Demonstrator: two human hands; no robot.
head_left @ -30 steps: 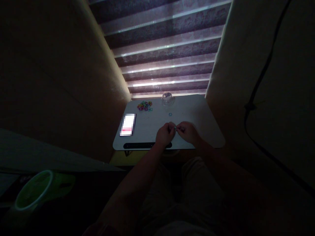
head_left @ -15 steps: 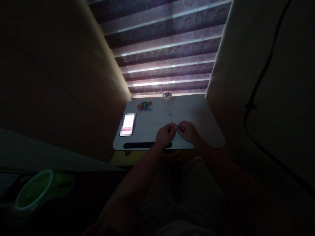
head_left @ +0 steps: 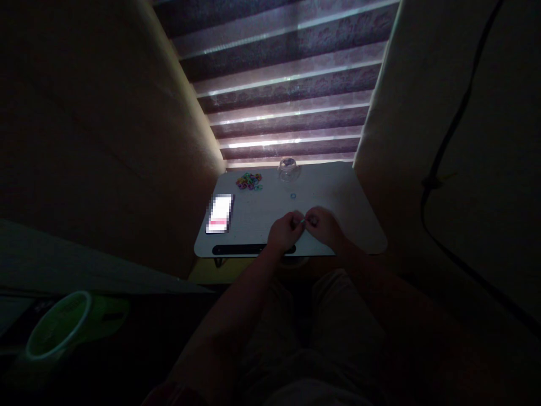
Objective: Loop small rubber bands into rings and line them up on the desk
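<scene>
The piece (head_left: 303,220) I pinched was too small to judge; the tabletop (head_left: 253,211) looked smooth, matt, the jar (head_left: 288,171) glossy, the blind (head_left: 291,87) cloth.

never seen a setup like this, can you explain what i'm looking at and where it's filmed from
There is no machine here, just a person's two bare hands. One camera, worn on the head, looks forward and down, so the forearms come in from the bottom.

The left hand and right hand meet over a pale table, pinching a small greenish piece between their fingertips; it is too small to make out exactly.

Beyond them lies a little ring, with a clear container behind it. Farther left are a pile of small coloured pieces and, nearer, a phone with its screen blurred out. A striped blind hangs behind the table.
</scene>
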